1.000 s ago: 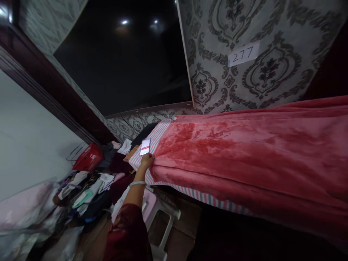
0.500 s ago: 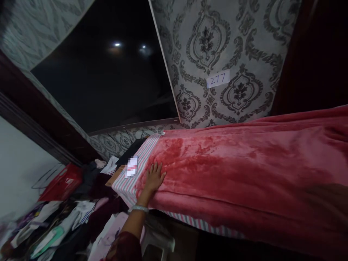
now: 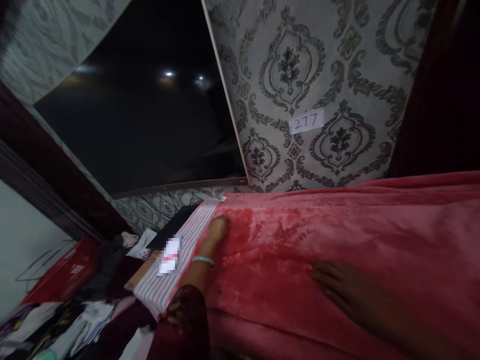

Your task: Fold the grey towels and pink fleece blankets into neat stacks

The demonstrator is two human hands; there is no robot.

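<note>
A red plush blanket (image 3: 270,280) lies spread across a long surface, over a pink, grey and white striped cloth (image 3: 197,220) that shows at the left end. My left hand (image 3: 218,229) rests at the blanket's far left edge, beside the striped cloth. Motion blurs it, and its fingers cannot be made out. My right hand (image 3: 337,285) lies palm down on the middle of the blanket, fingers stretched out and somewhat blurred. A white paper with a blurred-out print (image 3: 170,256) sits on the striped cloth, left of my left forearm.
A large dark television (image 3: 161,110) hangs behind the surface. A paper marked 277 (image 3: 306,121) is fixed to the patterned wall. At lower left are a red bag (image 3: 63,272) and a pile of clothes (image 3: 86,325).
My left hand has slid away from me along the blanket's left edge. My right hand has come further into view onto the blanket's middle. The camera view has shifted a little.
</note>
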